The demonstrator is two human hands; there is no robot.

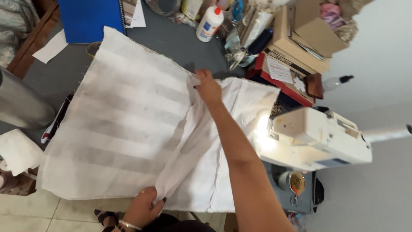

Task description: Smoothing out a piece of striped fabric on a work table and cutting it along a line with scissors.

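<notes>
A large white fabric (120,129) with faint woven stripes lies spread over a grey table (180,43). A second white layer (240,107) is folded across it and runs toward a white sewing machine (317,137), whose lamp is lit. My right hand (208,88) reaches to the far edge of the fabric and pinches it at the fold. At the near edge, my left hand (143,208), with a bracelet on its wrist, grips the bunched end of the same fold.
At the back stand a white glue bottle (209,23), a blue spiral notebook (90,17), stacked cardboard boxes (300,38) and a red box (283,83). A grey metal cylinder (21,105) is at the left. A round tin (294,182) sits below the machine.
</notes>
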